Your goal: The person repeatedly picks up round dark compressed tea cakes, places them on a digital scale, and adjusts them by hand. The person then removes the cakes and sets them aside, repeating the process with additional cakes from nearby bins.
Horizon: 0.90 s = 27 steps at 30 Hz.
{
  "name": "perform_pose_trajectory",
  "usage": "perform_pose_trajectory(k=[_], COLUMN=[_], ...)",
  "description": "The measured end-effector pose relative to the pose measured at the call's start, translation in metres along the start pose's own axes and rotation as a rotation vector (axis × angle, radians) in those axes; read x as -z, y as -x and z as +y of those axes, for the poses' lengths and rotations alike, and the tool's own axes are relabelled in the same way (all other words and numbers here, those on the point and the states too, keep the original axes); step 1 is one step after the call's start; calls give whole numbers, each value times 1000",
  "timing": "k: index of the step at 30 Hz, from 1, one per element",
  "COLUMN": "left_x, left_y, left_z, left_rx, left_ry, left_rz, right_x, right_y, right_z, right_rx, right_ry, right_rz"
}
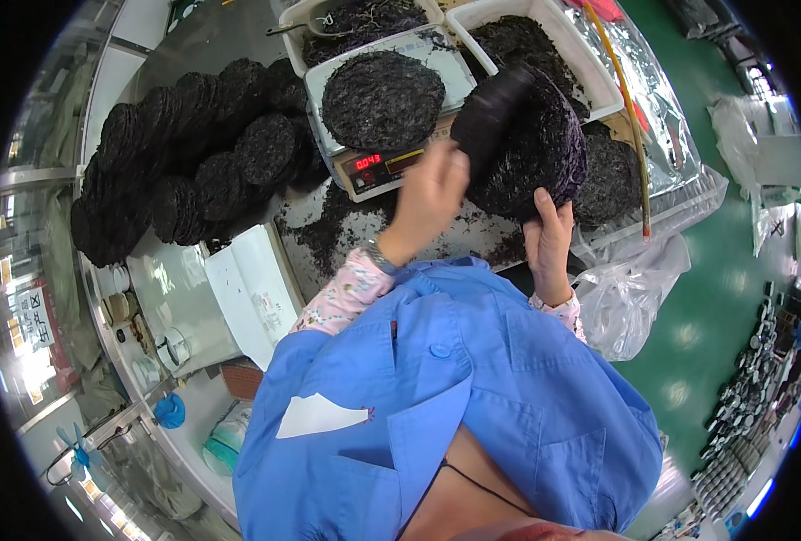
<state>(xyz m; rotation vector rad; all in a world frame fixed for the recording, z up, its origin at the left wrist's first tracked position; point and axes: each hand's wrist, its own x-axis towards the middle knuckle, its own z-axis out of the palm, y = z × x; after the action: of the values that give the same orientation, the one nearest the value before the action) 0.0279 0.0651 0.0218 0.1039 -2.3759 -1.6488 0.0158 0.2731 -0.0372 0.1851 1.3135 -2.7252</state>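
Note:
My right hand (pixel 551 237) grips the near edge of a large round cake of dried dark seaweed (pixel 536 149), its thumb on top. A blurred dark flap (pixel 495 111) lies across the cake's left side. My left hand (pixel 431 196), blurred by motion, is at the front right of a digital scale (pixel 377 172), with its fingertips close to the cake's left edge. Whether it touches the cake cannot be told. Another round seaweed cake (pixel 383 101) lies on the scale's pan, and red digits glow on the display.
Overlapping stacks of seaweed cakes (pixel 197 149) fill the left. Behind the scale stand white tubs of loose seaweed, one at left (pixel 292 54) and one at right (pixel 607 101). More cakes (pixel 607 176) lie beside a yellow rod (pixel 634 128). Seaweed crumbs (pixel 323 226) litter the tabletop.

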Motion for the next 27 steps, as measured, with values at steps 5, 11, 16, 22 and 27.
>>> perform_pose_trajectory(k=[5,11,16,22,27], left_x=[78,-15,-23,22,77], left_y=[-49,4,6,-12,-32], left_z=[-96,-10,-10,-20,-94], left_rx=[-5,-357,-482,-175,-233], left_ry=[-5,-246,-232,-21,-459], left_rz=[446,-275,-240,299,546], right_x=[4,-1,7,3,2], right_y=[-4,3,4,1,-2], right_z=[-3,-7,-12,-12,-16], right_rx=[-20,-50,-16,-11,-39], right_ry=[-33,3,-21,-142,-102], right_rz=[25,-83,-82,4,-16])
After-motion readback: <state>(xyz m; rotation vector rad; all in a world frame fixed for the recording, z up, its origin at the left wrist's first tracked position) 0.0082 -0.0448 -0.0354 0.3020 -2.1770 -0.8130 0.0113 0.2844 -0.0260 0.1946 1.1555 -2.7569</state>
